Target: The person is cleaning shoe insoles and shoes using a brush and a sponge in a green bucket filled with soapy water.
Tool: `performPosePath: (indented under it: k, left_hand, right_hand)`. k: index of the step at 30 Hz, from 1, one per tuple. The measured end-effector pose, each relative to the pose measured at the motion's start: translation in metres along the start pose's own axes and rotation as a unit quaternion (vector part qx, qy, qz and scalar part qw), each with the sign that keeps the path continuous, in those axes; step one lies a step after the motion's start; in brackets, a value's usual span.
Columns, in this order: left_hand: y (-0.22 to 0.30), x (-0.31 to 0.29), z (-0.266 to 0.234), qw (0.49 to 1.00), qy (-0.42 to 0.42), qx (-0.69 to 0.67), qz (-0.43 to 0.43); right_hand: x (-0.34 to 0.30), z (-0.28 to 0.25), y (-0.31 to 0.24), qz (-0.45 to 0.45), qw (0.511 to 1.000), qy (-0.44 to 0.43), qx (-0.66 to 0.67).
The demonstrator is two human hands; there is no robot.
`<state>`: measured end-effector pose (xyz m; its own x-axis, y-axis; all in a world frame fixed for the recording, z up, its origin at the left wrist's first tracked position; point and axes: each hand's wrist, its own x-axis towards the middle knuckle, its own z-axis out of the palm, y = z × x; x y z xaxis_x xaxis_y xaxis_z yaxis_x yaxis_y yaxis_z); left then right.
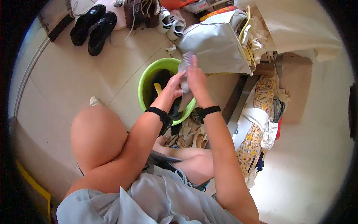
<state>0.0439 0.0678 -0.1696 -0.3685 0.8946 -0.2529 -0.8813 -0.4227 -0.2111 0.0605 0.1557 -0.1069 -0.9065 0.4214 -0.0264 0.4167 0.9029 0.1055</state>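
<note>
Over a lime-green bucket (144, 91), my two hands are close together. My left hand (174, 86) is closed round a long, pale grey item (185, 88), shoe-like in shape and partly hidden by the fingers. In my right hand (197, 81) is a small scrub brush (188, 59) with a purplish back and pale bristles, its head sticking up past the fingers against the item's far end. Inside the bucket lie dark things and a yellow handle-like piece (158, 89); what the dark things are I cannot make out.
Black shoes (100, 33), brown boots (150, 14) and white sneakers (175, 25) stand at the far side. A large grey-white bag (218, 46) sits beyond the bucket to the right. Floral cloth (250, 143) is piled at the right, and tan shoes (200, 137) lie just nearer than the bucket.
</note>
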Motion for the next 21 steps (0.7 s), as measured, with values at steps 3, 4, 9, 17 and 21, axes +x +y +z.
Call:
performPosePath:
  k: [3,4,9,17,21]
  left_hand:
    - [0.011,0.005,-0.009,0.997,0.042,-0.059,0.016]
    - [0.011,0.006,-0.01,0.996,0.043,-0.076,0.033]
    - [0.022,0.009,-0.02,0.987,0.032,-0.13,0.088]
    - [-0.004,0.004,-0.002,0.798,0.295,0.498,0.167]
    - [0.013,0.003,-0.008,0.727,0.324,0.556,0.238]
  right_hand:
    - [-0.002,0.012,0.029,0.042,0.973,0.075,0.213]
    - [-0.008,0.014,0.039,0.065,0.945,0.101,0.305]
    - [-0.058,0.027,0.049,0.168,0.79,-0.112,0.579]
    - [-0.054,0.039,0.033,0.147,0.803,-0.045,0.576]
    - [-0.067,0.045,0.024,-0.093,0.947,0.13,0.278]
